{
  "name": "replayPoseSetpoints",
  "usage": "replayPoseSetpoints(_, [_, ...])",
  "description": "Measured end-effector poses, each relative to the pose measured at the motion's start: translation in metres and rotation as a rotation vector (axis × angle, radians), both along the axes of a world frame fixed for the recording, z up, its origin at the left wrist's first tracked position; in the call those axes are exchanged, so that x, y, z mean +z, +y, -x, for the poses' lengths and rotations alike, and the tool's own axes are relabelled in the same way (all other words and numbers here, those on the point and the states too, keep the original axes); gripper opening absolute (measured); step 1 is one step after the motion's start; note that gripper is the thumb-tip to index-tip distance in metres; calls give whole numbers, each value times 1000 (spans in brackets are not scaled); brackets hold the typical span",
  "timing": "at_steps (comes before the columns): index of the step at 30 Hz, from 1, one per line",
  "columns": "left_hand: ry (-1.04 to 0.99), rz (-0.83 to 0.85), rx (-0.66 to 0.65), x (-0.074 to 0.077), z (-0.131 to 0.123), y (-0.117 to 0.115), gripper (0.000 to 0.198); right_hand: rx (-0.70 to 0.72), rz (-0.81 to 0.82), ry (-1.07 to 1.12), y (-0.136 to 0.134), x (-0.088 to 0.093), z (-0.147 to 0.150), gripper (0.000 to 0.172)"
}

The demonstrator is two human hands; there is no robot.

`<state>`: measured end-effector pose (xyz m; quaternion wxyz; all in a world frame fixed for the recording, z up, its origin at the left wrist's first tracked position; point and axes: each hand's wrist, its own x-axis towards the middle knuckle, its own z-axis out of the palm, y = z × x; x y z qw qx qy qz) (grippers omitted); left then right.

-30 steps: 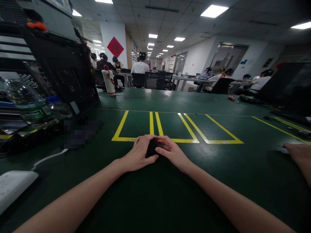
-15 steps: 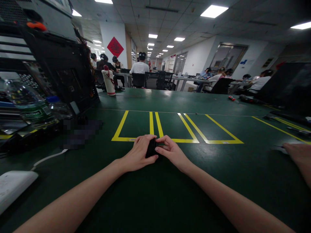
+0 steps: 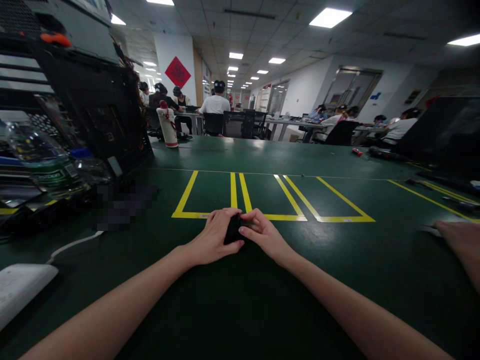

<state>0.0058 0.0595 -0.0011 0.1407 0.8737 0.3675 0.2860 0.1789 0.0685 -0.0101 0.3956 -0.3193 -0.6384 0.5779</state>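
A small black object [image 3: 233,229] rests low over the green table [image 3: 240,300], just in front of the yellow tape lines; its kind cannot be made out. My left hand [image 3: 215,235] wraps over it from the left, fingers along the far side and thumb along the near side. From the right, the thumb and index finger of my right hand [image 3: 264,234] close in a pinch at the object's right end. Fingers hide most of its surface.
Yellow tape outlines [image 3: 275,217] mark the table ahead. At left stand an open computer case [image 3: 101,110], a plastic bottle [image 3: 47,160] and a white power strip [image 3: 26,287]. A white cup [image 3: 168,130] stands at the far edge. Another person's hand [image 3: 455,240] is at right.
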Motion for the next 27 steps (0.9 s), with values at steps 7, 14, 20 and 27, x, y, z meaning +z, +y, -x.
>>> replayPoseSetpoints(7, [-4,0,6,-2,1,2,58,-41,-19,-60,1,-2,0,29])
replayPoseSetpoints(14, [0,-11,14,-5,0,3,57,28,12,21,-1,2,1,23])
replayPoseSetpoints(20, [-12,-32,19,-7,-1,4,57,-29,-33,-17,3,-2,1,24])
replayPoseSetpoints(27, [-3,-20,19,-5,0,3,57,18,-23,-9,3,-2,0,27])
